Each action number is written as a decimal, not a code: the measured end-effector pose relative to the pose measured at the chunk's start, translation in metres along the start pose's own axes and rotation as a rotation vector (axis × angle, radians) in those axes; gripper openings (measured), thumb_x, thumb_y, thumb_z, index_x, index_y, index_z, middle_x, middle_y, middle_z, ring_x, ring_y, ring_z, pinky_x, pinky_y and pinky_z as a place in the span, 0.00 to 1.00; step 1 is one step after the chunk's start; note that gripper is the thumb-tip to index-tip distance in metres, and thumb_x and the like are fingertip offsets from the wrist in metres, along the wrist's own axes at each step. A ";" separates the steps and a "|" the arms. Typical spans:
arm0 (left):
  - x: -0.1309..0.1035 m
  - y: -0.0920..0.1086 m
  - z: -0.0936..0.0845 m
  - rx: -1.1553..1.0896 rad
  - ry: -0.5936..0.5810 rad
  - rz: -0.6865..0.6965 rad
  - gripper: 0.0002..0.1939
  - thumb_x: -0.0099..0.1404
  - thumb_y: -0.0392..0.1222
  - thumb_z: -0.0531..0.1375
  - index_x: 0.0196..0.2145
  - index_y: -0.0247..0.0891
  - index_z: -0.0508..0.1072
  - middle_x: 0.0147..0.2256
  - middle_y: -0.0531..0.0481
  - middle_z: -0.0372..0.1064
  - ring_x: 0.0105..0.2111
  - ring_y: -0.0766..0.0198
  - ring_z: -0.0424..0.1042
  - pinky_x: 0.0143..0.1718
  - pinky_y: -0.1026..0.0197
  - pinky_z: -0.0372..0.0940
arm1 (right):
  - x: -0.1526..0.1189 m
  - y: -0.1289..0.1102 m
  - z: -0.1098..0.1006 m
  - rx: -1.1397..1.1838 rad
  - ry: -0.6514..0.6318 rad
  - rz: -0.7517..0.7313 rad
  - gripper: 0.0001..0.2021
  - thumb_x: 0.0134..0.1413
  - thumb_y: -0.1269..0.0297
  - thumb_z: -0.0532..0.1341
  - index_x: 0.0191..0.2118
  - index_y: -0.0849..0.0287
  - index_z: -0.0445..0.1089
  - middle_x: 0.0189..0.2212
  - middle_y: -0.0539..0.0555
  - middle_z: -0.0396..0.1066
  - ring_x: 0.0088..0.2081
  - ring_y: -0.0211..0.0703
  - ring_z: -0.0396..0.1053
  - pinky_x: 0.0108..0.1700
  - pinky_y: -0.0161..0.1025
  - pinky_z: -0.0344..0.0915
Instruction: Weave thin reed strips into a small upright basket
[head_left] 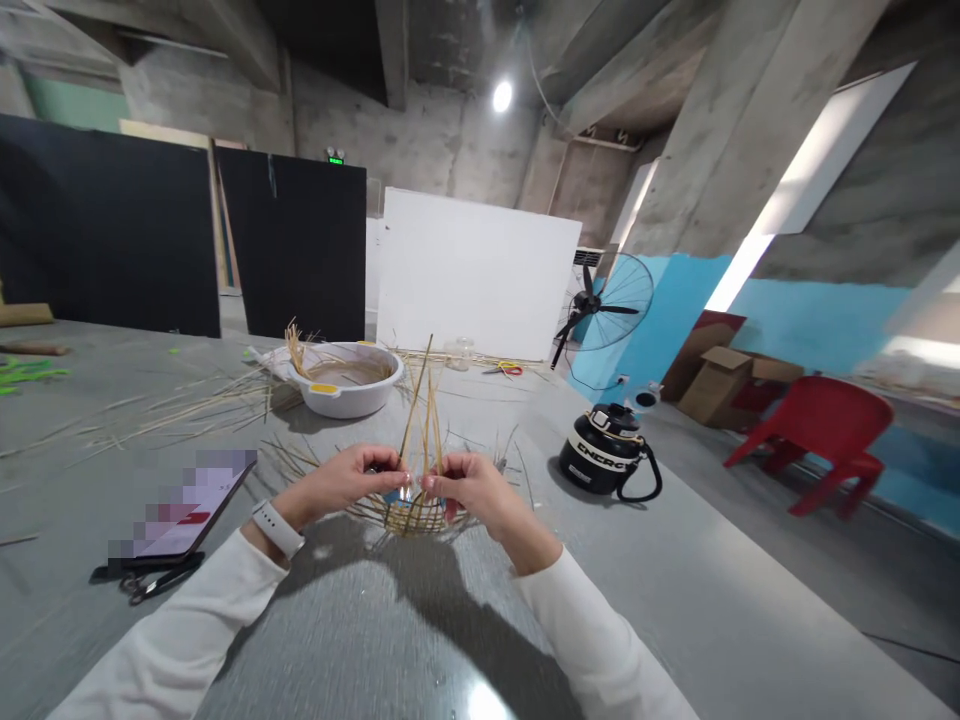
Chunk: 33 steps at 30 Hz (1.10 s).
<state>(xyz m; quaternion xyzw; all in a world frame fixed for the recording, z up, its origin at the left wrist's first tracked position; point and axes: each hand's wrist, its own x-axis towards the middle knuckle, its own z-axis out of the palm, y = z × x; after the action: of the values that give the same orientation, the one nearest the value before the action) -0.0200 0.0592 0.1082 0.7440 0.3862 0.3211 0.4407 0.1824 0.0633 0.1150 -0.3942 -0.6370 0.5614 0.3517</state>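
Note:
In front of me on the grey table sits a partly woven basket of thin tan strips, its loose strips spreading out to both sides. My left hand pinches a strip at the basket's near side, thumb against fingers. Close beside it, my right hand is closed in a pinch on other upright strips. These strips rise above both hands and lean together near the top. Something blue and shiny shows between the hands, too small to make out.
A white basin with soaking strips stands behind, loose strips to its left. Left of me lies a phone. A black jug stands on the right, red-handled scissors and a glass jar at the back. Beyond is a red chair.

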 end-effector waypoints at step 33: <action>-0.003 -0.004 -0.005 -0.104 -0.184 0.119 0.11 0.57 0.46 0.63 0.25 0.34 0.74 0.28 0.53 0.64 0.31 0.66 0.62 0.35 0.65 0.57 | 0.000 0.005 0.007 -0.027 -0.031 0.072 0.11 0.42 0.63 0.64 0.20 0.62 0.64 0.18 0.47 0.66 0.13 0.28 0.59 0.13 0.28 0.55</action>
<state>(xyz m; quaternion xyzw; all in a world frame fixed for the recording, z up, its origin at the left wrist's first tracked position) -0.0268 0.0601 0.1067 0.7681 0.2822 0.2969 0.4922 0.1772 0.0605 0.1094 -0.4129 -0.6351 0.5711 0.3162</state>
